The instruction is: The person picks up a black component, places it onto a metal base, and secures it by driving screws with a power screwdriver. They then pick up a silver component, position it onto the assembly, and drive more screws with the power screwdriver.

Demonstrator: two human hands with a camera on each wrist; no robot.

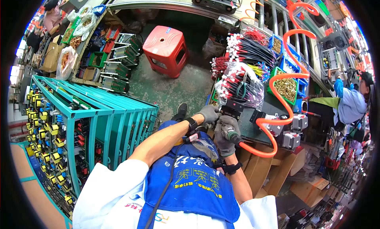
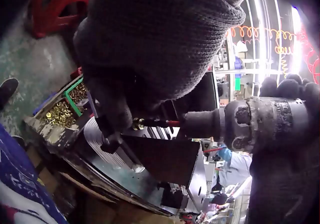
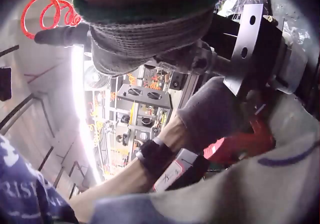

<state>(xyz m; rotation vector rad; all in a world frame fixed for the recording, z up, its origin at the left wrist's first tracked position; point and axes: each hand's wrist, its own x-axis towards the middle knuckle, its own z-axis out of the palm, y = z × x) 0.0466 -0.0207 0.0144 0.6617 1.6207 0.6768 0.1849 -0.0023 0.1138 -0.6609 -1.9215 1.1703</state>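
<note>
My left hand [image 1: 209,113] [image 2: 150,49] [image 3: 215,109] has gloved fingers curled at the edge of a dark metal part [image 1: 231,109] [image 2: 165,159] [image 3: 247,46], gripping it. Gripped in my gloved right hand [image 1: 225,140] [image 2: 280,159] [image 3: 145,44] is a pneumatic screwdriver [image 1: 230,134] [image 2: 245,121], its hose trailing off to the right in the head view. A brass-coloured screw [image 2: 137,124] sits at the driver's bit, beside the left fingertips; whether they touch it cannot be told. Slots or holes show in the metal part's face in the right wrist view.
An orange coiled hose [image 1: 277,96] hangs over the bench right of the hands. Cable bundles [image 1: 245,51] and a bin of brass parts [image 1: 285,88] lie beyond. A red stool [image 1: 164,43] stands ahead; a teal rack [image 1: 99,122] is at left.
</note>
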